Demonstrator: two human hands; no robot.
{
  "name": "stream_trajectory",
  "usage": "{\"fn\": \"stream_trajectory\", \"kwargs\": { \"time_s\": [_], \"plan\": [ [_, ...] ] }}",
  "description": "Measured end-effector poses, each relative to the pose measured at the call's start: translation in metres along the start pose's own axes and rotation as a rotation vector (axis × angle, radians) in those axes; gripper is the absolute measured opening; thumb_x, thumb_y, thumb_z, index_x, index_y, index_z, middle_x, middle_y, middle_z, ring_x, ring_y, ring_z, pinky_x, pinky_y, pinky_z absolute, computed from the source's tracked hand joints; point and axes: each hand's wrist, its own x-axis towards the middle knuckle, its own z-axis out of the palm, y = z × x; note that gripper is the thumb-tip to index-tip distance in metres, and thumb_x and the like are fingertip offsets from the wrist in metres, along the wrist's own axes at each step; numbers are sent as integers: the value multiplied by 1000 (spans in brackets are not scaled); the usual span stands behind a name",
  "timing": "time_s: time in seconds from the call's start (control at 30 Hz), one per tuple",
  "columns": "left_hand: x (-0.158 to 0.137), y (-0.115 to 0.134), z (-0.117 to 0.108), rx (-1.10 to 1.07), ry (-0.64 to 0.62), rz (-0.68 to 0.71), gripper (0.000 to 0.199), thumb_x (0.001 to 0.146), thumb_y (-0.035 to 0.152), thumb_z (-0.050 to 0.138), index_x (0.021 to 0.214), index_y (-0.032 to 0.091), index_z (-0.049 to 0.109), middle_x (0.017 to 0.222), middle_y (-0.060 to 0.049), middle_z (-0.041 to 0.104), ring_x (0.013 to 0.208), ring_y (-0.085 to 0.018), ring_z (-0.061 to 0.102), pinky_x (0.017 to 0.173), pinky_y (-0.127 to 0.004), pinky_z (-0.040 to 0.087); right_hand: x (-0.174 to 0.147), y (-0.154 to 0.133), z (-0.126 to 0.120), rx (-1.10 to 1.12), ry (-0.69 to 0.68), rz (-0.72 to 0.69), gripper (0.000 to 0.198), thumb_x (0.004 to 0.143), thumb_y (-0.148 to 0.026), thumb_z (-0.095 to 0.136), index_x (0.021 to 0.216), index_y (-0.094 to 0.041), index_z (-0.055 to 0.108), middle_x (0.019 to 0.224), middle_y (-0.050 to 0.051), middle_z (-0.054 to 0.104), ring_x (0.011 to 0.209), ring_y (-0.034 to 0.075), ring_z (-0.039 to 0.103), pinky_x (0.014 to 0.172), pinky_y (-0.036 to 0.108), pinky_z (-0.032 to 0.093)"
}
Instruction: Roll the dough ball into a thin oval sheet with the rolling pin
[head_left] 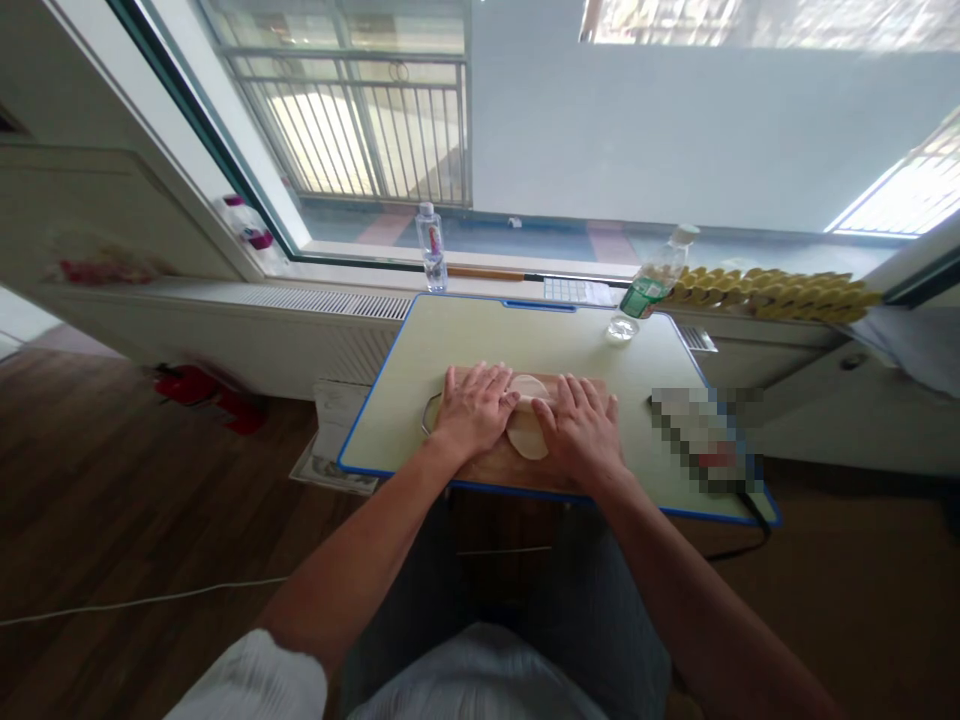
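A flat round of pale dough (528, 440) lies on a wooden cutting board (517, 474) in the middle of a small table. Across the dough runs a light rolling pin (530, 400); only its middle shows between my hands. My left hand (477, 405) lies flat over the pin's left end, fingers stretched forward. Over the right end rests my right hand (582, 422), palm down and fingers spread, its thumb beside the dough. Neither hand's fingers wrap round the pin. Both ends of the pin are hidden under the palms.
The blue-edged table (405, 375) holds a green-labelled bottle (646, 290) and a blurred-out object (701, 440) with a black strap. On the sill stand a clear bottle (431, 250) and yellow items (765, 292). A red fire extinguisher (206, 392) is on the floor at left.
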Motion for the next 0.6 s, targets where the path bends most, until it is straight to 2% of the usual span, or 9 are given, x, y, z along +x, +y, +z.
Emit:
{"fn": "stream_trajectory", "kwargs": {
  "time_s": [0.07,0.17,0.23,0.33,0.4,0.6],
  "plan": [
    [-18,2,-1,-23,20,16,56,116,49,34,165,28,51,171,-6,51,162,-30,42,136,-71,13,-20,1,3,12,38,-28,72,114,-55,29,168,-10,43,174,21,41,164,35,32,132,67,19],
    [-63,5,-6,-61,39,54,56,116,49,35,165,26,51,171,-8,50,160,-29,45,137,-67,13,-68,3,9,11,97,-100,74,113,-57,33,172,-12,36,177,20,38,166,36,28,132,65,21],
    [-92,6,-8,-68,46,89,57,116,49,37,167,26,48,172,-8,49,163,-28,41,138,-63,15,-98,3,14,9,138,-155,77,113,-58,35,174,-10,31,177,21,36,168,35,24,133,62,20],
    [-112,7,-6,-47,64,103,58,115,47,39,170,28,43,173,-7,48,164,-28,38,138,-61,17,-116,3,21,11,173,-159,81,112,-58,38,176,-11,24,177,22,35,169,35,19,133,63,19],
    [-102,7,-5,-33,65,90,58,115,47,40,170,29,43,173,-7,47,164,-28,38,138,-62,17,-103,1,21,13,165,-133,79,112,-57,37,176,-12,25,178,22,34,169,35,20,133,64,18],
    [-29,1,-5,-34,8,25,56,115,50,35,165,30,51,172,-6,49,163,-29,40,136,-69,14,-26,-8,-1,3,-14,-19,72,115,-54,29,168,-9,43,177,20,36,167,33,28,133,66,19]
  ]
}}
